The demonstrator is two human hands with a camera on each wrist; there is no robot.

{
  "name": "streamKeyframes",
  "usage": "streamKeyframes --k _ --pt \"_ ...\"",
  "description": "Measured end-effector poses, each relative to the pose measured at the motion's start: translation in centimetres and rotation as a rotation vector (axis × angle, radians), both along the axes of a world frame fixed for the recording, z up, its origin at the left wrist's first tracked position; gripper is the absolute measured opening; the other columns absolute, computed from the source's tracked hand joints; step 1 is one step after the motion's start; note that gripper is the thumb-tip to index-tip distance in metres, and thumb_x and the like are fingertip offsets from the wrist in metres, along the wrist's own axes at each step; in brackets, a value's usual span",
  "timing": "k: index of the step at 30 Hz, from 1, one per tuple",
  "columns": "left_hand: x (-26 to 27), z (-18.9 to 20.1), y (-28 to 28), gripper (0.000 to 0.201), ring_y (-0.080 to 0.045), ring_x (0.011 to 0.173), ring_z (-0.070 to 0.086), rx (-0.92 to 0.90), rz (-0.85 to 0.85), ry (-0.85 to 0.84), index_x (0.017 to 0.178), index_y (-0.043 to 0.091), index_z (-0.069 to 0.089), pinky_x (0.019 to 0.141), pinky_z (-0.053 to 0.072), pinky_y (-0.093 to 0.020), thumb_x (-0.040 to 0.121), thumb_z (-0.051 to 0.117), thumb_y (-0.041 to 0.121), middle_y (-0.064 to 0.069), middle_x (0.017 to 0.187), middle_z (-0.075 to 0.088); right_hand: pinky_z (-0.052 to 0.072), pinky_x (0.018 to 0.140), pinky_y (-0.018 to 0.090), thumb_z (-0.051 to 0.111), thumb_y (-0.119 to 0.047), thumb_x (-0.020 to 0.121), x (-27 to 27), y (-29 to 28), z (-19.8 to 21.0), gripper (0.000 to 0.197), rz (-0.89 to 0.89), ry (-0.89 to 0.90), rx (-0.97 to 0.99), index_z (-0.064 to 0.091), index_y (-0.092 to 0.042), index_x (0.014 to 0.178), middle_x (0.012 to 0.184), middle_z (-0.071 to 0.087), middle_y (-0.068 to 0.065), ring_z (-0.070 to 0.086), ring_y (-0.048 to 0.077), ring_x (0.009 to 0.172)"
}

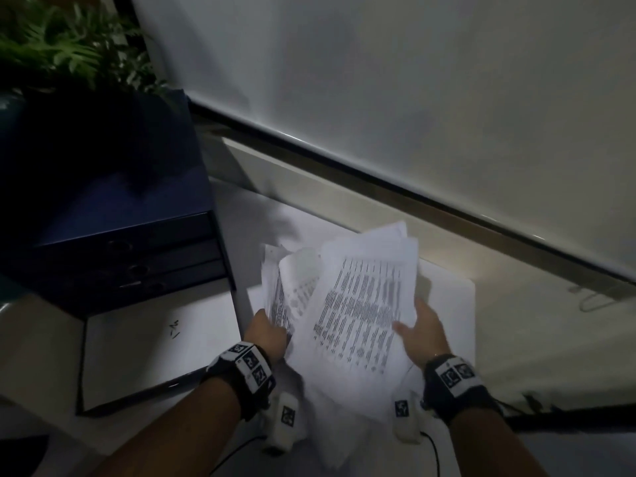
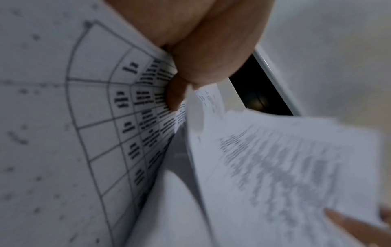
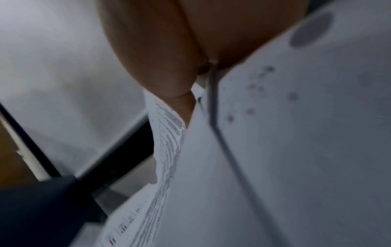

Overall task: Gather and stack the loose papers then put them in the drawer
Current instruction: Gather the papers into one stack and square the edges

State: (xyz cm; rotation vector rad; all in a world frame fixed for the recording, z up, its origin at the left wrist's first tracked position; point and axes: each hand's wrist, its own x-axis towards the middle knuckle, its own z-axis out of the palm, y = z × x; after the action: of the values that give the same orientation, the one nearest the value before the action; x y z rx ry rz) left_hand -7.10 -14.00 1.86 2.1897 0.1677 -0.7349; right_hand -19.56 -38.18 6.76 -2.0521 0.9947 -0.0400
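A loose, uneven bundle of printed white papers point(image 1: 358, 304) is lifted above the white table point(image 1: 457, 294), held between both hands. My left hand point(image 1: 266, 333) grips the bundle's left edge; in the left wrist view its thumb point(image 2: 175, 93) presses on a sheet with a printed grid point(image 2: 95, 117). My right hand point(image 1: 425, 327) holds the right edge with the thumb on top of the text sheet point(image 3: 169, 142). The dark blue drawer unit point(image 1: 113, 208) stands at the left, and its lowest drawer point(image 1: 151, 342) is pulled out, showing a white inside.
A leafy green plant point(image 1: 65, 46) stands on top of the drawer unit. A white wall panel point(image 1: 378, 80) with a dark gap below runs behind the table. A paper clip point(image 1: 592, 301) lies at the far right. Small dark bits point(image 1: 174, 329) lie in the drawer.
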Motion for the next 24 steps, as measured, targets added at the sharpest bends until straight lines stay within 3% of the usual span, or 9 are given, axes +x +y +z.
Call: streamKeyframes --k 2,4,10,13,16,19,21,22,24 --pt "0.0 0.3 0.1 0.018 -0.027 0.091 0.056 0.012 -0.027 -0.008 0.107 0.006 0.049 0.077 0.040 -0.028 0.091 0.056 0.009 -0.007 0.098 0.053 0.047 0.092 0.030 0.065 0.000 0.090 0.6 0.0 4.0 0.044 0.005 -0.123 -0.087 0.057 -0.015 0.131 0.117 0.064 -0.002 0.060 0.018 0.105" --pt "-0.1 0.6 0.1 0.014 -0.024 0.087 0.053 0.020 -0.035 -0.016 0.102 0.009 0.045 0.075 0.040 -0.027 0.092 0.054 0.009 -0.008 0.097 0.052 0.047 0.085 0.028 0.067 0.002 0.088 1.1 -0.4 7.7 0.041 -0.023 -0.278 -0.142 0.060 -0.011 0.126 0.110 0.066 0.001 0.063 0.019 0.095" --pt "-0.3 1.0 0.0 0.023 -0.030 0.083 0.063 -0.020 0.033 0.049 0.111 0.004 0.053 0.067 0.051 -0.032 0.090 0.054 0.012 -0.013 0.097 0.063 0.051 0.085 0.029 0.070 -0.002 0.086 1.8 -2.4 11.9 0.035 -0.163 -0.527 -0.175 0.063 -0.011 0.119 0.108 0.067 -0.001 0.065 0.015 0.093" --pt "0.0 0.8 0.0 0.029 -0.032 0.088 0.064 -0.071 0.061 0.110 0.112 -0.001 0.056 0.071 0.050 -0.033 0.090 0.053 0.019 -0.015 0.102 0.065 0.051 0.090 0.032 0.068 0.001 0.087 1.1 -1.8 8.6 0.036 -0.168 -0.473 -0.088 0.062 -0.008 0.122 0.112 0.067 0.000 0.065 0.017 0.097" --pt "0.4 -0.6 0.1 0.055 -0.034 0.094 0.067 -0.198 0.154 0.167 0.111 0.005 0.063 0.085 0.057 -0.045 0.077 0.057 0.047 -0.016 0.110 0.069 0.049 0.097 0.040 0.063 -0.003 0.092 -0.3 -1.1 2.0 0.033 -0.171 -0.271 0.031 0.062 -0.011 0.124 0.116 0.068 0.002 0.064 0.026 0.109" --pt "0.8 -0.7 0.1 0.059 -0.037 0.116 0.058 -0.246 0.270 0.192 0.126 0.001 0.056 0.103 0.046 -0.048 0.096 0.034 0.046 -0.021 0.129 0.059 0.047 0.100 0.037 0.057 -0.003 0.094 -1.8 -0.2 -3.8 0.037 -0.172 -0.031 0.087 0.058 -0.006 0.131 0.128 0.065 0.011 0.061 0.030 0.114" --pt "0.5 0.3 -0.1 0.083 -0.035 0.129 0.051 -0.284 0.345 0.237 0.138 0.002 0.049 0.112 0.036 -0.045 0.091 0.022 0.065 -0.019 0.141 0.051 0.045 0.101 0.034 0.055 0.002 0.093 -2.4 0.1 -5.6 0.043 -0.236 0.024 0.137 0.052 -0.003 0.136 0.132 0.061 0.014 0.060 0.032 0.118" --pt "0.4 0.4 -0.3 0.087 -0.034 0.129 0.050 -0.290 0.360 0.243 0.140 0.003 0.048 0.111 0.037 -0.041 0.088 0.026 0.069 -0.018 0.142 0.051 0.042 0.100 0.031 0.054 0.005 0.092 -2.5 -0.1 -6.0 0.047 -0.227 0.034 0.148 0.049 -0.003 0.139 0.135 0.059 0.013 0.057 0.031 0.121" --pt "0.2 0.7 -0.5 0.060 -0.034 0.120 0.057 -0.190 0.286 0.169 0.134 -0.001 0.050 0.094 0.045 -0.031 0.097 0.043 0.045 -0.019 0.135 0.057 0.036 0.101 0.026 0.051 0.007 0.092 -2.4 -0.8 -6.3 0.056 -0.082 0.067 0.146 0.041 -0.006 0.145 0.140 0.053 0.009 0.051 0.027 0.128"
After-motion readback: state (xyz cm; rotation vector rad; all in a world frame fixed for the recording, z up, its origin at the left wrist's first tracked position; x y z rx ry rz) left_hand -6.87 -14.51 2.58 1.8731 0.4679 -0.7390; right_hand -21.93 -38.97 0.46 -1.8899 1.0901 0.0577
